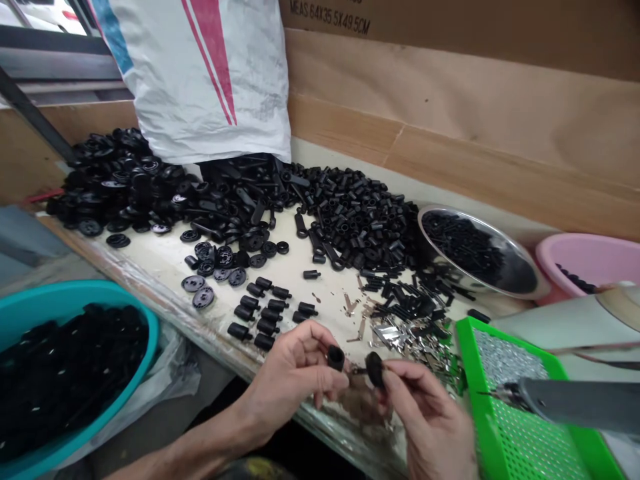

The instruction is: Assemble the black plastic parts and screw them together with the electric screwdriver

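Note:
My left hand (295, 377) pinches a short black plastic cylinder (336, 358) between thumb and fingers. My right hand (425, 420) holds a rounded black plastic part (375, 370) by its edge, a small gap from the cylinder. A thin metal pin (358, 371) seems to stick out towards the cylinder, though it is too small to be sure. Just beyond my hands, a row of black plastic plugs (260, 313) stands on the scuffed white workbench (160, 267), and loose silver metal clips (410, 337) lie heaped nearby.
Black discs (115, 180) and tube pieces (360, 220) lie heaped behind, below a white woven sack (200, 73). There are a steel bowl (465, 253), a pink basin (585, 263), a teal basin (65, 320) of black parts, a green tray (505, 400) and a grey tool (575, 403).

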A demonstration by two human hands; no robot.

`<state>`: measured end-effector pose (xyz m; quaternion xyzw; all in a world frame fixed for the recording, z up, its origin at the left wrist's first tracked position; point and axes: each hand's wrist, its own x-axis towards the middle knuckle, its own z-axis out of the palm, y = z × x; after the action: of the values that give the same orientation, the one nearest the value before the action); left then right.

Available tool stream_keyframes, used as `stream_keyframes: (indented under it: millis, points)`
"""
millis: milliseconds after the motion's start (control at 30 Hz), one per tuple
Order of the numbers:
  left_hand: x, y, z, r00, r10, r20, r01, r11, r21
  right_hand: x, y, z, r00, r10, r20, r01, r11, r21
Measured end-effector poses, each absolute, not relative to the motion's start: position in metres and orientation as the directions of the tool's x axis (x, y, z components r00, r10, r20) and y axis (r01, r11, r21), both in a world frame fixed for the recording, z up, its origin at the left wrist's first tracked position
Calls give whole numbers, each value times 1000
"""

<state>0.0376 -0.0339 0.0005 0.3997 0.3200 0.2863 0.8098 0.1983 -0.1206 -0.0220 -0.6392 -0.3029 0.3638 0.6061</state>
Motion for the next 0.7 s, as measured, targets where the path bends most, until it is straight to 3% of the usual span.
stream_keyframes:
  millis: [267, 533, 700]
  points:
    - [40, -38, -6, 606, 731, -315, -114, 471, 875, 207, -121, 10, 556, 824, 103, 192, -6, -981]
    - [44, -45, -11, 613, 710, -346, -64, 481, 874, 192, -112, 33, 614, 789, 20, 225, -150, -963]
    - [46, -48, -7, 588, 750, -305, -51, 410, 911, 201, -108, 37, 468, 883, 48, 426, -178, -887]
